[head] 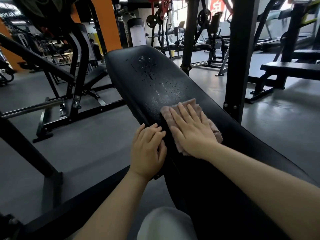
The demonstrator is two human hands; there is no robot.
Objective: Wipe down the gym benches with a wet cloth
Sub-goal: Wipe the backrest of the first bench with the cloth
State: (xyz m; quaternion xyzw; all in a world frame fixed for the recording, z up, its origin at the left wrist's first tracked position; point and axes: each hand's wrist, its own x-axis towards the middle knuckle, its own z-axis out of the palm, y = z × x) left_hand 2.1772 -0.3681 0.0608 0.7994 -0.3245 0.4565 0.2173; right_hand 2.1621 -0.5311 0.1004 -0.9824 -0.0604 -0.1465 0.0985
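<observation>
A long black padded bench (230, 135) runs from the lower right up to the middle of the view. Water droplets (155, 78) bead on its far half. A pink cloth (174, 110) lies flat on the pad. My right hand (192, 129) presses on the cloth with straight, spread fingers. Beside it, my left hand (149, 149) rests on the bench's left edge, its fingers lying over the rim. The part of the cloth under my right palm is hidden.
A black upright post (240, 54) of a rack stands just right of the bench. To the left are an angled frame with a steel bar (34, 106) and another bench (97, 75). A flat bench (292, 70) stands at the right. Grey floor surrounds everything.
</observation>
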